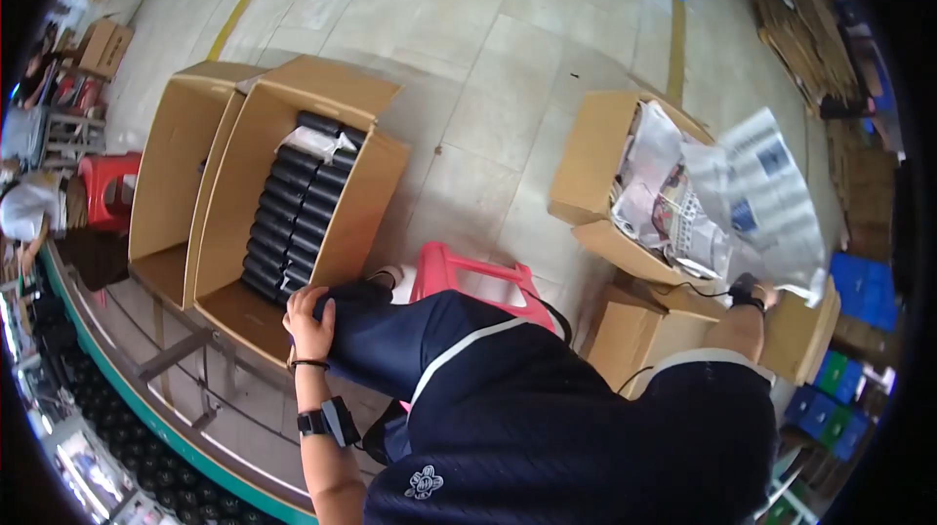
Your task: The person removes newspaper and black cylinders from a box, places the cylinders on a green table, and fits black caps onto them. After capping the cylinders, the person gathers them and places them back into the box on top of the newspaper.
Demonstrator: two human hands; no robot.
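My left hand (pixel 310 327) rests on my left knee with its fingers spread and nothing in it. Just beyond it stands a tall cardboard box (pixel 376 195) with stacked rows of black cylinders (pixel 296 203); a crumpled white piece (pixel 314 142) lies on top of them. Out to the right, my right hand (pixel 758 291) is at the lower edge of a pale printed plastic sheet (pixel 776 195), and seems to grip it; the fingers are blurred. That sheet rises from an open carton (pixel 597 149) with crumpled plastic and small mixed parts (pixel 680 218) inside.
A second cardboard box (pixel 166 159) adjoins the first one. A pink plastic stool (pixel 464 266) stands by my legs. Another carton (pixel 630 330) sits below my right arm, near blue bins (pixel 859 286). A green-edged bench (pixel 127 388) curves along the left, with a person (pixel 34 208) beyond it.
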